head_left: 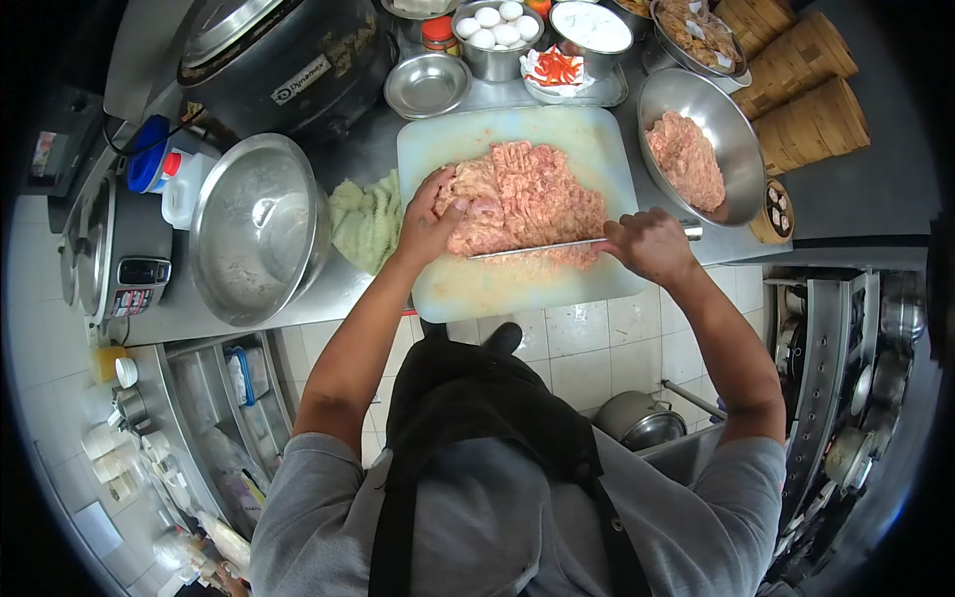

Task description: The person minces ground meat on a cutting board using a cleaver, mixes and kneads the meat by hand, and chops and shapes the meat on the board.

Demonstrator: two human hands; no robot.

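Note:
A wide mound of pink minced meat (542,189) lies on the white cutting board (517,296). My left hand (428,221) rests against the mound's left side, fingers spread over it and the thumb pointing inward. In my right hand (652,246) is the handle of a knife (537,248), with the fingers wrapped round it. The blade shows as a thin line along the near edge of the meat, pointing left. Its metal handle end sticks out to the right of my fist. How deep the blade sits in the meat I cannot tell.
Right of the board stands a steel bowl (741,169) holding more minced meat. A green cloth (364,221) and a large steel bowl (221,249) are on the left. Behind are a pot of eggs (497,62), sliced red pepper (553,68) and bamboo steamers (811,124).

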